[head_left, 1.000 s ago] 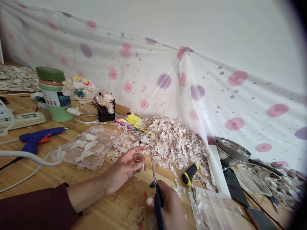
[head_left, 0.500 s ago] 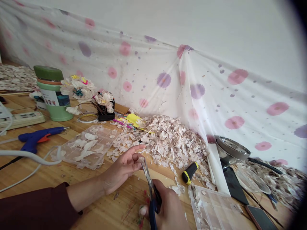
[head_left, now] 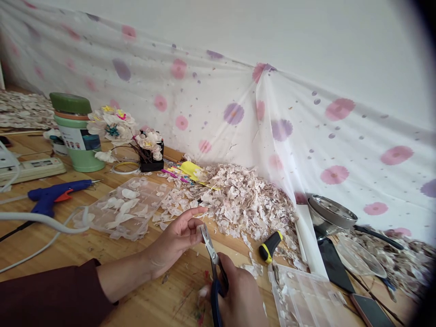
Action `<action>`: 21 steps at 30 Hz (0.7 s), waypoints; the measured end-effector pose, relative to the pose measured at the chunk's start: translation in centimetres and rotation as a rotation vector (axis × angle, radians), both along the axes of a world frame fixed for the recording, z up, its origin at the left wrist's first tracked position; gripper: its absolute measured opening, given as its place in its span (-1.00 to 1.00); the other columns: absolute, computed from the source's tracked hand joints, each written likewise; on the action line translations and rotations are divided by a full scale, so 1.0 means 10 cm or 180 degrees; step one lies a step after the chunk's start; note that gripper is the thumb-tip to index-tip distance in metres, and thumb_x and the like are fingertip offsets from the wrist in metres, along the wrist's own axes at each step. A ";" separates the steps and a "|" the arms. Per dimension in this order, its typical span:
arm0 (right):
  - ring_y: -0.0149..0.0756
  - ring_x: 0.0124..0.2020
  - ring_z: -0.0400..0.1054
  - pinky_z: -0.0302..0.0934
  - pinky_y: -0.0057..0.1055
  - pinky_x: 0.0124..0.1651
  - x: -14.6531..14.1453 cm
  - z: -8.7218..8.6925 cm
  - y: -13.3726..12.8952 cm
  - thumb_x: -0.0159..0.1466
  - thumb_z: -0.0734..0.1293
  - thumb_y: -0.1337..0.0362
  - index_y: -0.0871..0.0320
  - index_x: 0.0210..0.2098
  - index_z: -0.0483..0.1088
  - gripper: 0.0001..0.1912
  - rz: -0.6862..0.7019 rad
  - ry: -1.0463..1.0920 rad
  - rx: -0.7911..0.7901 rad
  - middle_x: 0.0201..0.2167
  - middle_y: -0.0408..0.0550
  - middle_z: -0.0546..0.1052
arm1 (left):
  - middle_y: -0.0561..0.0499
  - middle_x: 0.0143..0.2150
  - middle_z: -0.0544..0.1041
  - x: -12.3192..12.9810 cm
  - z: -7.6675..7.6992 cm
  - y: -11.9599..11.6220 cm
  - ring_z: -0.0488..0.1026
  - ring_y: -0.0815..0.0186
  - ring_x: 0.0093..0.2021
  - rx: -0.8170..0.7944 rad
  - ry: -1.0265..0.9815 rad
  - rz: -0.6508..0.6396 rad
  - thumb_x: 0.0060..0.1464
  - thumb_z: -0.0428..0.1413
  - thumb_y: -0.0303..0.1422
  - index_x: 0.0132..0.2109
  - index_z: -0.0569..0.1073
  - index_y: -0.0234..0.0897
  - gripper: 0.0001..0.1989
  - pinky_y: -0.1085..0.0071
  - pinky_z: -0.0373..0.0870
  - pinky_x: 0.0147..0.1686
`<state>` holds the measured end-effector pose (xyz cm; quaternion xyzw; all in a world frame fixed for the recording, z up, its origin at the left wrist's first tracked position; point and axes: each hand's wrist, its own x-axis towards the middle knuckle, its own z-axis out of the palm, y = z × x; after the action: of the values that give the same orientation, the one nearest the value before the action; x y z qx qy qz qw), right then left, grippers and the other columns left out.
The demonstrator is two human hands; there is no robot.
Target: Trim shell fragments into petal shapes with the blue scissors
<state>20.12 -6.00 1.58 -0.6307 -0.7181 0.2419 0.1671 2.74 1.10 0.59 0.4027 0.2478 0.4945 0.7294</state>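
Note:
My left hand [head_left: 182, 236] is above the table, its thumb and fingertips pinched around a small pale flake that is mostly hidden. My right hand [head_left: 238, 293] grips dark-handled scissors [head_left: 213, 259] whose blades point up at the left fingertips, touching or nearly touching them. A small pale scrap lies against the blades. Behind the hands is a large heap of whitish, petal-like flakes [head_left: 245, 195]. To the left, a clear divided tray [head_left: 117, 213] holds several pale petals.
A blue glue gun [head_left: 59, 193] and white cables lie left. Behind them stand a green jar [head_left: 78, 141] and flowers in a black holder [head_left: 151, 164]. Rightward are a black-yellow tool [head_left: 270, 246], another clear tray [head_left: 306, 295], a phone [head_left: 369, 311] and a metal pan [head_left: 332, 213].
The scissor blades have drawn closer together at the left fingertips. My right hand's fingers have closed slightly on the handles; my left hand has hardly moved.

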 end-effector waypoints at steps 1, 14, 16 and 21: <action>-0.27 -0.57 0.22 -0.09 -0.44 -0.49 0.00 0.00 0.00 0.14 0.33 0.17 0.11 -0.25 0.36 -0.79 0.0002 -0.0019 -0.0012 -0.58 -0.13 0.46 | 0.07 -0.29 0.54 0.00 0.00 0.00 0.43 0.33 -0.24 0.0001 0.0005 0.0007 -0.09 0.36 -0.36 0.09 0.37 -0.16 -0.42 0.39 0.26 -0.20; -0.26 -0.50 0.37 0.04 -0.49 -0.45 0.03 -0.04 0.00 0.13 0.34 0.26 0.08 -0.19 0.42 -0.77 -0.0101 -0.0177 0.0003 -0.52 -0.14 0.56 | 0.11 -0.31 0.50 -0.01 -0.01 0.01 0.42 0.37 -0.26 -0.0010 0.0027 0.0009 -0.10 0.36 -0.38 0.09 0.37 -0.15 -0.42 0.41 0.25 -0.19; -0.26 -0.49 0.39 0.06 -0.50 -0.44 0.02 -0.04 0.00 0.13 0.34 0.27 0.08 -0.20 0.42 -0.79 -0.0103 -0.0189 -0.0003 -0.51 -0.14 0.56 | 0.11 -0.31 0.50 -0.01 -0.01 0.01 0.42 0.36 -0.26 -0.0014 0.0014 -0.0002 -0.09 0.35 -0.38 0.10 0.36 -0.15 -0.41 0.40 0.25 -0.18; -0.26 -0.49 0.41 0.09 -0.51 -0.43 0.02 -0.05 0.00 0.16 0.33 0.27 0.08 -0.22 0.42 -0.82 -0.0111 -0.0195 0.0044 -0.51 -0.13 0.57 | 0.10 -0.33 0.48 -0.01 0.00 0.00 0.41 0.35 -0.27 -0.0003 0.0008 0.0012 -0.11 0.36 -0.38 0.10 0.36 -0.17 -0.40 0.39 0.26 -0.18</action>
<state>20.36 -6.03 1.08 -0.6492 -0.7134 0.2145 0.1535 2.61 1.15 0.54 0.4025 0.2496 0.4953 0.7283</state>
